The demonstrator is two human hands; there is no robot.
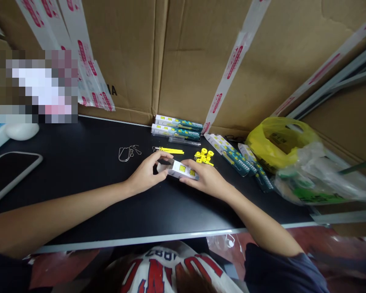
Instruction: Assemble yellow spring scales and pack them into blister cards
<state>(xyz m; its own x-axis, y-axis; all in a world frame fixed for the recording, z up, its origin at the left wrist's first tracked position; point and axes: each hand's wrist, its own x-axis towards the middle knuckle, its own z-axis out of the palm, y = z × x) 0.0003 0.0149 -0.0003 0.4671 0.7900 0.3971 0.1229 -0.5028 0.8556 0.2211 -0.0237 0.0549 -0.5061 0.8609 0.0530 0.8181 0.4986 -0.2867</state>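
Between my hands is a small white cardboard box [183,168] with yellow printed squares; its left end is open with a flap out. My right hand [205,178] grips the box's right part, covering the rest of it. My left hand [149,171] pinches the flap at the open end between thumb and fingers. Just beyond the box lie yellow sticks with metal hook ends [171,150]. Several small yellow plastic pieces [203,156] are heaped past my right hand. Bent metal wire hooks [128,153] lie beyond my left hand.
Several printed boxes [177,131] lie at the back, more boxes [232,154] at right, with a clear tube [184,142] near them. A yellow plastic bag [274,142] and a clear bag [320,179] stand right. A phone [12,173] lies left. Large cardboard [189,61] walls the back.
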